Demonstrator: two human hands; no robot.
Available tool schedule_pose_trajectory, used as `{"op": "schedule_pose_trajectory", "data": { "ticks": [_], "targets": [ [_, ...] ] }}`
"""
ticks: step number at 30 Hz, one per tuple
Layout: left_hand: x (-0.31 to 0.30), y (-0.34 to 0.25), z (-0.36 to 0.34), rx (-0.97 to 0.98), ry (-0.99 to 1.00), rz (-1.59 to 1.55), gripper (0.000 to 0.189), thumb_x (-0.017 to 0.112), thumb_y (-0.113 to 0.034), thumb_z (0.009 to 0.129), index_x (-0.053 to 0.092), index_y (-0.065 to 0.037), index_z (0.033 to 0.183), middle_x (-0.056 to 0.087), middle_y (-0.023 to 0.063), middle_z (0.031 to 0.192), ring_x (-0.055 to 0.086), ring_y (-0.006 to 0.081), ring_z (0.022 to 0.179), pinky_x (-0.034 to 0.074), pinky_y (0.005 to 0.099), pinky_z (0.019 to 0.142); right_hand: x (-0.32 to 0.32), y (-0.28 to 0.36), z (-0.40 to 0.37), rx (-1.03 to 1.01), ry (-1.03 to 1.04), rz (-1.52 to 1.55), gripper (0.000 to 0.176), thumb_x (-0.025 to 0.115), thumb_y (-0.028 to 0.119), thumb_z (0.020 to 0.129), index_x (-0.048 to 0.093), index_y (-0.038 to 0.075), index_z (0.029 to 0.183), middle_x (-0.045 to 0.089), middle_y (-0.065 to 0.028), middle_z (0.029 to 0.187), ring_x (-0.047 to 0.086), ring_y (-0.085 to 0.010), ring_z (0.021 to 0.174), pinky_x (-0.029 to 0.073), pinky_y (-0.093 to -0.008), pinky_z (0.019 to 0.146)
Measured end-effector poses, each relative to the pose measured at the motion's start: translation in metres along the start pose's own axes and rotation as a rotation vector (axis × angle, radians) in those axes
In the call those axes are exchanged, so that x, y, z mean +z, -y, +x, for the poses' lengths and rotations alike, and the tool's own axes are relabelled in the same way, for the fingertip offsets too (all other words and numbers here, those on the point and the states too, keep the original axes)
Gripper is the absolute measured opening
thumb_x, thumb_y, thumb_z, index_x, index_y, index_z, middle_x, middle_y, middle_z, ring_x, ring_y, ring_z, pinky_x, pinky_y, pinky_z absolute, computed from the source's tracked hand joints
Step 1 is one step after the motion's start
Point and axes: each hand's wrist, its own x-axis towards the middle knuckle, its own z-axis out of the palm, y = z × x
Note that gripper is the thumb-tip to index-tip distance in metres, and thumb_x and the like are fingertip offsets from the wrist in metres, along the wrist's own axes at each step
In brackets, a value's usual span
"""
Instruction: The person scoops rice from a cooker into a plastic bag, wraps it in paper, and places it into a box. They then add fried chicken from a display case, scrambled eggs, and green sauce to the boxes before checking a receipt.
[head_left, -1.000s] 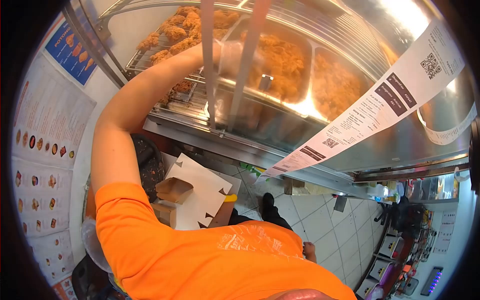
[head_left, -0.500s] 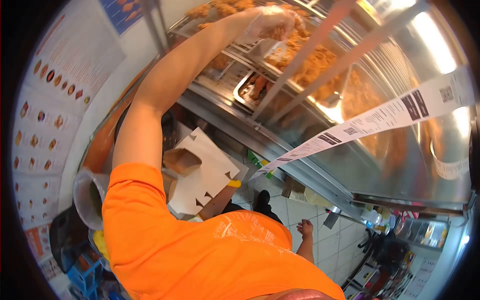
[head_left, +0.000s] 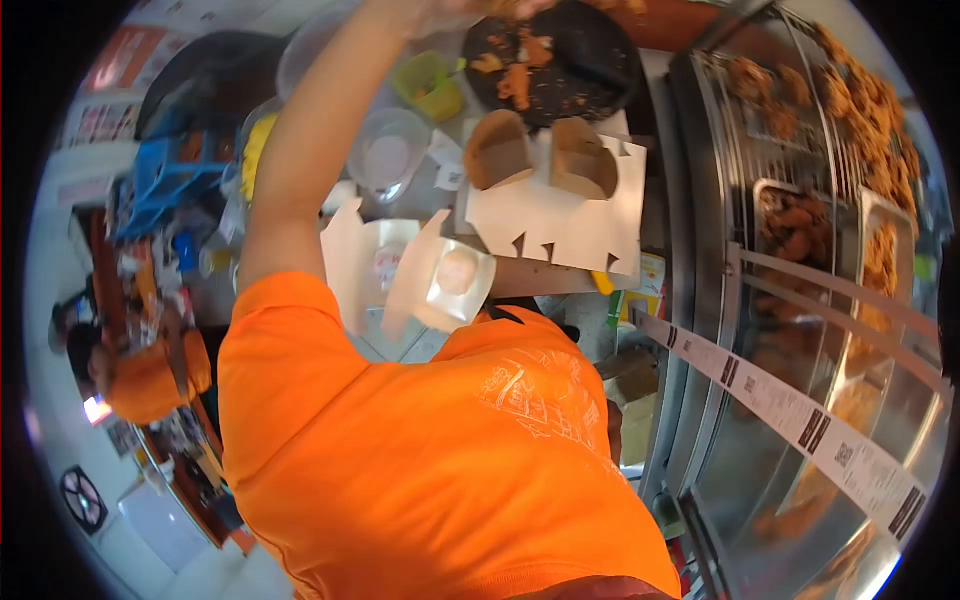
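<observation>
Left hand (head_left: 448, 8) at far edge, cut off and blurred, can't tell if grasping; fried chicken piece (head_left: 522, 7) just right of it. Black round pan (head_left: 620, 75) nearby with chicken scraps (head_left: 515, 85), two cardboard boxes (head_left: 497, 150) near side. Right hand (head_left: 614, 430) barely visible beside orange shirt (head_left: 450, 450), state can't tell.

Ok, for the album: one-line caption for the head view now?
A person's left arm reaches out near open cardboard boxes and a dark round pan, fried chicken displayed alongside.
</observation>
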Motion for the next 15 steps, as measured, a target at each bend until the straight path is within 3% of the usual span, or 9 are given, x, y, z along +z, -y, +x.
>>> {"op": "schedule_pose_trajectory", "data": {
  "ticks": [1,2,3,5,6,9,11,13,15],
  "targets": [
    [0.0,-0.015,-0.024,-0.515,-0.115,-0.305,0.022,0.064,-0.03,0.09,0.065,-0.009,0.096,0.063,0.0061,0.098,0.059,0.0149,0.092,0.052,0.0315,0.078,0.0,0.011,0.009,0.15,0.033,0.012,0.036,0.055,0.032,0.094,0.062,0.012,0.123,0.067,-0.0064,0.092,0.06,-0.0154,0.065,0.046,-0.0303,0.056],
    [0.002,-0.027,-0.049,-1.016,-0.241,-0.619,0.02,0.065,-0.028,0.089,0.066,-0.009,0.096,0.063,0.0059,0.095,0.059,0.0149,0.093,0.052,0.0329,0.081,0.0,0.025,0.016,0.14,0.047,-0.013,0.036,0.055,0.032,0.094,0.062,0.012,0.123,0.067,-0.0064,0.092,0.06,-0.0154,0.065,0.046,-0.0303,0.056],
    [0.0,-0.024,-0.084,-1.025,-0.267,-0.608,0.02,0.065,-0.028,0.089,0.066,-0.009,0.096,0.063,0.0059,0.095,0.059,0.0149,0.093,0.052,0.0329,0.081,-0.001,0.042,0.021,0.088,0.059,-0.044,0.036,0.055,0.033,0.094,0.061,0.013,0.123,0.067,-0.0063,0.092,0.06,-0.0156,0.065,0.046,-0.0307,0.057],
    [-0.001,-0.011,-0.157,-0.968,-0.208,-0.563,0.044,0.06,-0.008,0.072,0.063,-0.011,0.116,0.058,0.0041,0.096,0.059,0.0096,0.07,0.051,0.0283,0.059,-0.01,0.074,0.025,-0.008,0.072,-0.099,0.037,0.053,0.035,0.096,0.06,0.013,0.125,0.067,-0.0062,0.092,0.06,-0.016,0.066,0.047,-0.0314,0.059],
    [0.006,-0.026,-0.176,-1.085,-0.286,-0.587,0.038,0.052,-0.003,0.07,0.06,-0.012,0.106,0.059,0.0024,0.088,0.053,0.0051,0.057,0.045,0.0195,0.045,-0.016,0.087,0.025,-0.049,0.075,-0.124,0.037,0.052,0.036,0.096,0.059,0.014,0.125,0.067,-0.0061,0.092,0.061,-0.0162,0.066,0.048,-0.0318,0.06],
    [0.021,-0.01,-0.255,-1.236,-0.308,-0.474,0.034,0.052,0.0,0.069,0.058,-0.011,0.1,0.056,0.0009,0.082,0.051,0.0074,0.056,0.044,0.0232,0.047,-0.027,0.116,0.03,-0.131,0.074,-0.171,0.038,0.05,0.038,0.098,0.057,0.015,0.127,0.067,-0.006,0.093,0.061,-0.0166,0.066,0.049,-0.0326,0.062],
    [0.037,0.009,-0.287,-1.331,-0.301,-0.457,0.029,0.055,-0.001,0.071,0.058,-0.01,0.099,0.057,0.0012,0.081,0.05,0.0089,0.055,0.044,0.0259,0.047,-0.026,0.139,0.036,0.011,0.081,0.025,0.039,0.05,0.04,0.099,0.055,0.017,0.13,0.067,-0.0063,0.095,0.063,-0.0179,0.071,0.051,-0.0332,0.066],
    [0.054,0.031,-0.315,-1.426,-0.293,-0.441,0.025,0.057,-0.001,0.074,0.058,-0.01,0.097,0.057,0.0014,0.081,0.049,0.0104,0.054,0.044,0.0287,0.047,-0.016,0.164,0.025,0.007,0.061,-0.009,0.038,0.052,0.038,0.098,0.056,0.017,0.129,0.067,-0.0063,0.095,0.064,-0.0184,0.073,0.052,-0.0337,0.068],
    [0.068,0.047,-0.316,-1.433,-0.13,-0.173,0.013,0.062,-0.007,0.083,0.057,-0.009,0.095,0.058,0.0017,0.08,0.05,0.0129,0.056,0.044,0.033,0.051,-0.006,0.178,0.014,0.003,0.039,-0.03,0.036,0.054,0.036,0.097,0.057,0.017,0.128,0.067,-0.0063,0.096,0.065,-0.0189,0.075,0.052,-0.0342,0.069]
  ]
}}
